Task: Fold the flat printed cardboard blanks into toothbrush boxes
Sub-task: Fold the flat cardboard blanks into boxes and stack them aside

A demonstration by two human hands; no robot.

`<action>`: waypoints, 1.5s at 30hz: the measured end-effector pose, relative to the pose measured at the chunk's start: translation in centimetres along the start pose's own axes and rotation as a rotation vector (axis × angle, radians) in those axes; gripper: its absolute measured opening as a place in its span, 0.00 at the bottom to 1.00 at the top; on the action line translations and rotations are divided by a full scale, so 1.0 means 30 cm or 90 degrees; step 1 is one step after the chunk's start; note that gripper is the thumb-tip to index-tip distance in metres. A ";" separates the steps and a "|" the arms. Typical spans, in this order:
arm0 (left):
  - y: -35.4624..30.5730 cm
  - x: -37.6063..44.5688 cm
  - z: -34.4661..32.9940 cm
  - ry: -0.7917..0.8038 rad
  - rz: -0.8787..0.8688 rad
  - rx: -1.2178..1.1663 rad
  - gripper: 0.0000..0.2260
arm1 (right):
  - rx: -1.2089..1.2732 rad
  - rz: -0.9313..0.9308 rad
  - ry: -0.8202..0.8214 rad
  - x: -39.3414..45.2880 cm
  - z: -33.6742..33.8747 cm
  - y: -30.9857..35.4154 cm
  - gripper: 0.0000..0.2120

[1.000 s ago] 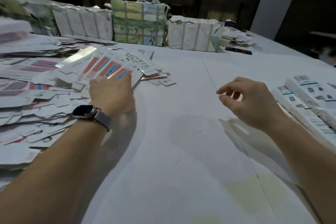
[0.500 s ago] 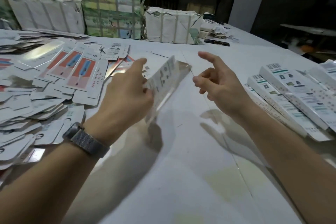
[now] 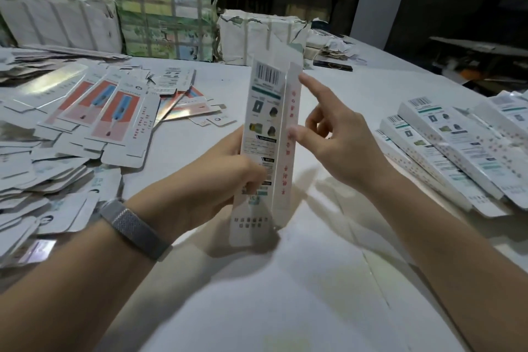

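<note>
Blank [image 3: 264,134] upright — left hand [image 3: 228,177] grips, right hand [image 3: 337,146] touching.

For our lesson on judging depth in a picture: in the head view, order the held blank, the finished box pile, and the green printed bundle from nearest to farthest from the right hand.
1. Held blank, touching the right hand at its left.
2. Finished box pile, on the table to its right.
3. Green printed bundle, at the table's far side, left.

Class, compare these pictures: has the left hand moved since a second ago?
Yes. The left hand has left the pile of flat blanks and come right, toward the table's middle, now gripping one blank upright.
</note>
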State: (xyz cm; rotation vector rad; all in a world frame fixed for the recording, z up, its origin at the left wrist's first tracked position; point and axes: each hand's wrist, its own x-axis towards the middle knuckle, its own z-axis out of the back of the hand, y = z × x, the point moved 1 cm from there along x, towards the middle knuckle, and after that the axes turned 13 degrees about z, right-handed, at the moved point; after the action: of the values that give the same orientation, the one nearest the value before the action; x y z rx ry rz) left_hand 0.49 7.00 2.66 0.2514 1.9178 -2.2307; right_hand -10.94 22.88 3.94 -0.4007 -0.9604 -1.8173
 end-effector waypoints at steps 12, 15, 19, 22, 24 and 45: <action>-0.037 -0.004 -0.040 0.012 -0.035 -0.104 0.17 | 0.252 -0.020 0.069 -0.004 -0.006 0.028 0.35; 0.003 -0.049 -0.021 0.121 -0.080 -0.155 0.20 | 0.221 -0.012 0.022 0.000 -0.008 0.029 0.29; 0.001 -0.065 -0.001 0.170 -0.053 -0.306 0.17 | 0.120 -0.002 -0.077 0.014 0.018 0.020 0.14; -0.021 -0.048 -0.025 0.186 -0.028 -0.314 0.20 | 0.103 0.020 -0.094 0.011 0.029 0.028 0.16; -0.006 -0.034 -0.025 0.168 -0.037 -0.266 0.22 | 0.203 0.019 -0.121 0.011 0.031 0.041 0.21; 0.004 -0.044 -0.085 0.211 -0.065 -0.329 0.21 | 0.186 0.030 -0.051 0.018 0.068 0.026 0.03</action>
State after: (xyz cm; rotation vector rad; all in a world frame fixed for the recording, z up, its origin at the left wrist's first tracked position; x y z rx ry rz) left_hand 1.81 9.55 2.49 0.4698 2.6498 -1.7404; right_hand -10.80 23.97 5.92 -0.3126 -1.2425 -1.5979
